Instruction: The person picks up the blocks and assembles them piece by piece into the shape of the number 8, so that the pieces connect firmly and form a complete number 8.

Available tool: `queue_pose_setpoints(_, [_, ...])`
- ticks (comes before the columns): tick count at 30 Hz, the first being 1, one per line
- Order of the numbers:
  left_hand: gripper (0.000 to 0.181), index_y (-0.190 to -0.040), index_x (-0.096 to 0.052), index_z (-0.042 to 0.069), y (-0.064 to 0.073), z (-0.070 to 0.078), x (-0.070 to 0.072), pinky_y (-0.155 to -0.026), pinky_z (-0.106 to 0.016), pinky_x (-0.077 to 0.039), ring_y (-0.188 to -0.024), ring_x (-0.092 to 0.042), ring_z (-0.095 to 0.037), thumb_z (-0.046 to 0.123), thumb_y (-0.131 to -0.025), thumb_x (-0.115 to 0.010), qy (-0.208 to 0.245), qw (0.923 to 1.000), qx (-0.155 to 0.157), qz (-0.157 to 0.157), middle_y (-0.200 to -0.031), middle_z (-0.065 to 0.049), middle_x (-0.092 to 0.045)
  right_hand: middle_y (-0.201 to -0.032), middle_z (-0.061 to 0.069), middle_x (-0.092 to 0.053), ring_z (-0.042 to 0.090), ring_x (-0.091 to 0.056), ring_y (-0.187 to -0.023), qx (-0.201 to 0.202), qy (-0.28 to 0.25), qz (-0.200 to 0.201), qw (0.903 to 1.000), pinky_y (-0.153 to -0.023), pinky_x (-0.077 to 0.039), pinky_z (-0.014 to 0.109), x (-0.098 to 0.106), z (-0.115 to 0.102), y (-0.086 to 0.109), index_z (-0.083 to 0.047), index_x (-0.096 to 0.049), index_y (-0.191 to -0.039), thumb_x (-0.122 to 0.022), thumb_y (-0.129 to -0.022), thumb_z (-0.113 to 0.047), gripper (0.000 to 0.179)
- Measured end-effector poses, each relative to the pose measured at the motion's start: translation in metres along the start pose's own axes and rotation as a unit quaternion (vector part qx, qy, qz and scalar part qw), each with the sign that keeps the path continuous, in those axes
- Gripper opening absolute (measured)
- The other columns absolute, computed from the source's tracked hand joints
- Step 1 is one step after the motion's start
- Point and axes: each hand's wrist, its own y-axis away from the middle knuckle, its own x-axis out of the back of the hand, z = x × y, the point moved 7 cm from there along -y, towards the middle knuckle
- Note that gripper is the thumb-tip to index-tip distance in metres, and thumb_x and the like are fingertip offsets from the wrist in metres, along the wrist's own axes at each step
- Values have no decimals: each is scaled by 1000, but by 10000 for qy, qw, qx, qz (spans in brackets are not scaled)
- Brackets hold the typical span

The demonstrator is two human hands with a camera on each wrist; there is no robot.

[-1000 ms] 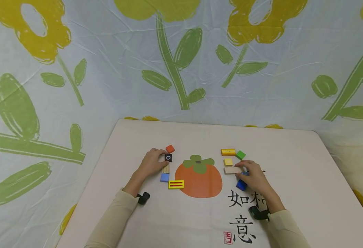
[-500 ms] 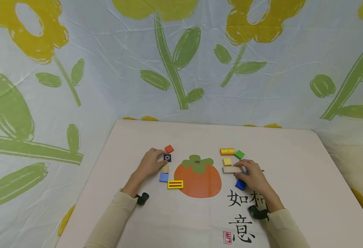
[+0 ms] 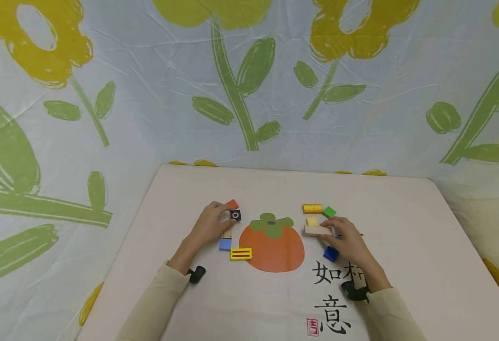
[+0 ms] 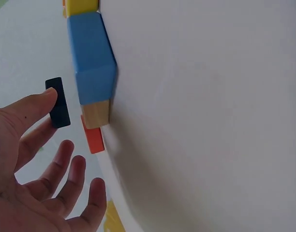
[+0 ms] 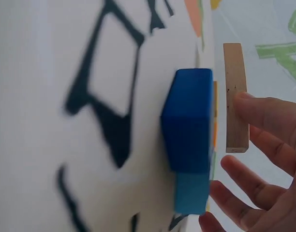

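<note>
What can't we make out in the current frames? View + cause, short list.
Head: right end of the plain wooden block, behind the right hand.
Head: part of the striped block, behind the left hand.
Left wrist: ringed face of the black block, turned away.
Left wrist: rest of the yellow block, cut off by the top edge.
Right wrist: printed characters, blurred, cropped.

Tabletop [image 3: 266, 303]: matte pale pinkish-white, far right corner rounded. Orange persimmon print [image 3: 271, 253] mid-surface; black Chinese characters [image 3: 333, 315] toward near edge, right of centre, red seal stamp [image 3: 313, 327] beside the lowest. Creased pale blue-grey cloth backdrop [image 3: 147, 94] rises behind far edge, also beyond left and right edges; big yellow flowers [image 3: 328, 45], green stems [image 3: 232, 87], green leaves [image 3: 257, 66]. Light soft, dim; backdrop creamier beyond right edge.
</note>
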Motion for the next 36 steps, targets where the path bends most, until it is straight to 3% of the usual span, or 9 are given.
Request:
queue_pose_setpoints(7, [32,-118,-72,15,-8,12,-4,-92,-42,-47,-107,-56,-25,27,-90,-78,66,9995,-304,-60,-116,-7,-58,-125,24,-58,44,-49,-121,378,-144,269,9988,-98,-37,64,2,-16,-8,-3,-70,-112,-79,-86,-5,28])
queue_pose_setpoints(21, [34,-123,-69,14,-22,35,-19,-90,-38,-49,-104,-57,-25,25,-92,-75,462,9974,-373,-396,-121,-10,-56,-126,26,-58,43,-50,-121,845,-462,224,9951,-97,-40,60,-20,-51,-34,0,-71,-112,-80,-85,-5,29])
queue_pose_setpoints(30, [33,-125,-68,14,-22,38,-28,-90,-39,-49,-105,-57,-24,24,-94,-72,437,9967,-337,-588,-124,-10,-55,-123,18,-61,38,-52,-119,756,-565,51,9955,-99,-41,57,-48,-60,-43,-3,-71,-109,-80,-85,-5,26])
queue_pose_setpoints(36, [31,-124,-67,13,-22,38,-29,-88,-40,-49,-104,-56,-23,22,-95,-72,346,9966,-470,-577,-121,-12,-58,-124,16,-60,36,-51,-120,447,-800,-92,9957,-102,-39,56,-66,-63,-47,-4,-71,-110,-78,-87,-6,24])
